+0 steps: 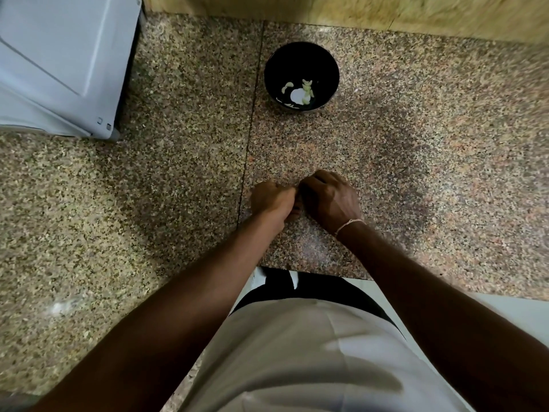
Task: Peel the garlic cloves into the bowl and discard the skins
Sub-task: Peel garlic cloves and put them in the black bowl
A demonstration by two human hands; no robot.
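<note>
A black bowl (301, 75) sits on the speckled granite counter (416, 144), toward the back, just right of a dark seam that runs front to back across the stone. In its bottom lie a few pale peeled garlic cloves (307, 89) — curved, yellowish-white pieces gathered around a bright white spot that may be glare or another clove; which one cannot be told.

Nearer the person, well apart from the bowl, the two hands meet over the counter. The left hand (273, 199) has its fingers curled inward, knuckles up, and the right hand (329, 197) is curled the same way, its fingertips tucked toward the left hand's. The hands touch or nearly touch at the fingertips, and whatever they pinch between them is hidden by the fingers, so no clove or skin is visible there. A thin pale string bracelet (349, 225) circles the right wrist.

Both bare forearms reach forward from the bottom of the view, over a light-coloured shirt (297, 352). At the far left stands a grey-white appliance (59, 60) on the counter — only its corner shows. A wooden-looking wall panel (356, 10) runs along the back edge.
</note>
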